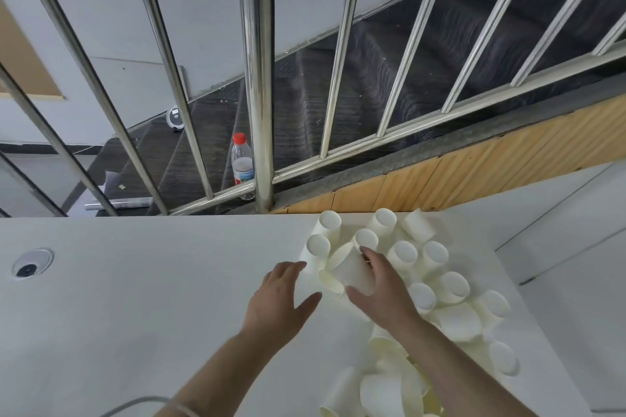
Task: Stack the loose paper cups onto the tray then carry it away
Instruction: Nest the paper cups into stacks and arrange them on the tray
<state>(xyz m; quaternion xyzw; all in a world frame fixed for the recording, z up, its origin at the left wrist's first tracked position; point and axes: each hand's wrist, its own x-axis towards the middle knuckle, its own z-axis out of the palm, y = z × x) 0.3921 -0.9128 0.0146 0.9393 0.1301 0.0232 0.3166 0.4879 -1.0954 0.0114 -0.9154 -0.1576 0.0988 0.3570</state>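
Centrally, a white paper cup (pixel 352 276) lying on its side is gripped by the right hand (pixel 379 284), with the fingers curled over its far side and the thumb stretched along its near rim. Just beside it, the left hand (pixel 281 294) is held flat and relaxed above the white tabletop (pixel 135 298), fingers straight and spread, nothing being held; its fingertips (pixel 298 266) lie close to the left edge of the cup cluster, though whether that edge is touched cannot be told. A second cup (pixel 333 283), also tipped over, is seen against the gripped one, its open mouth turned toward the left hand.

Around the right hand, many upside-down paper cups (pixel 403 252) are gathered toward the far right part of the table, bottoms up and packed close together. A white tray (pixel 349 230) appears to lie beneath the far cups, but its outline is hard to separate from the table and the cups. Nearer the camera, below the right forearm, a loose heap of toppled cups (pixel 389 386) is piled at the right edge of the table.

At the left of the tabletop, a round cable grommet (pixel 32 262) is set into the surface, and a grey cable (pixel 135 403) is seen at the near edge. Beyond the table, a steel stair railing (pixel 259 78) stands, and behind its bars a clear plastic bottle with a red cap (pixel 242 162) is placed on the dark stairs (pixel 389 61).
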